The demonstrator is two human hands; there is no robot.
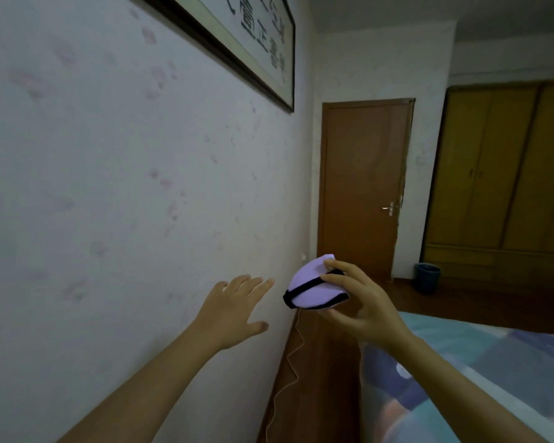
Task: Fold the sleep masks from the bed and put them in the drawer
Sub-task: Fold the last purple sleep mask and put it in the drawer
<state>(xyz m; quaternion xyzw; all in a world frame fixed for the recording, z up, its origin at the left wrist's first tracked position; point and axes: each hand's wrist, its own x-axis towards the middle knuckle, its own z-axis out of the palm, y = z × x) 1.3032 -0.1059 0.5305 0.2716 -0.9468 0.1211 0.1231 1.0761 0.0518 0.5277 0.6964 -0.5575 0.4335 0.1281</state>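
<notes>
Both forearms reach in from 6 o'clock, closest to the lens. At about 7 o'clock of the mask, the left hand (pixel 234 310) is spread flat with fingers straight, holding nothing, hovering near the wall (pixel 109 187) and just apart from the mask. At centre frame the right hand (pixel 359 302) grips a lilac mask (pixel 311 287): fingers curl over its top across the black strap (pixel 304 287), thumb underneath. The mask looks doubled over into a compact bundle with the strap wrapped round it, so I judge the folding of this one done or nearly so. A thin white thread (pixel 288 372) dangles from it toward 6 o'clock, down along a brown wooden panel (pixel 317 378), probably the headboard. The bed (pixel 461 362), with its blue patterned cover, lies at 4 o'clock. Further off stand a door (pixel 362 187) at 1 o'clock, a wardrobe (pixel 509 171) at 3 o'clock with a blue bin (pixel 427 276) at its foot, and a framed calligraphy piece (pixel 237 43) at 11 o'clock. No drawer shows, nor any other masks, so how many remain on the bed I cannot tell. What seems left for this mask is carrying it to the drawer and placing it inside
</notes>
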